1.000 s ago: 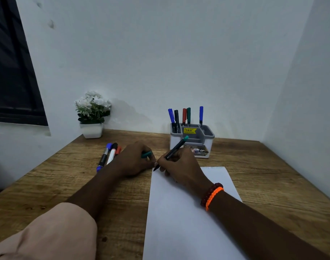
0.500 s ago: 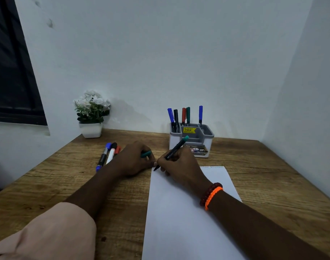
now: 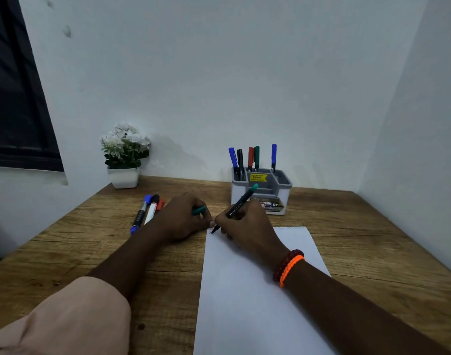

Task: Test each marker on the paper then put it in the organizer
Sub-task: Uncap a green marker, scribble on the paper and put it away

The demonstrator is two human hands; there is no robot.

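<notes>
My right hand (image 3: 247,226) grips the green marker (image 3: 238,207), tip on the paper's (image 3: 250,290) top-left corner; my left hand (image 3: 183,217) curls round its green cap (image 3: 199,210) beside it on the desk (image 3: 373,252).

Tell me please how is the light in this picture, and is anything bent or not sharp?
Head view: the light is dim and bluish, with no glare; the flower pot throws only a soft shadow on the wall. The wide lens bends the window frame and wall corner. The marker in the right hand is sharp enough to show print, but the organizer label is too small to read.
</notes>
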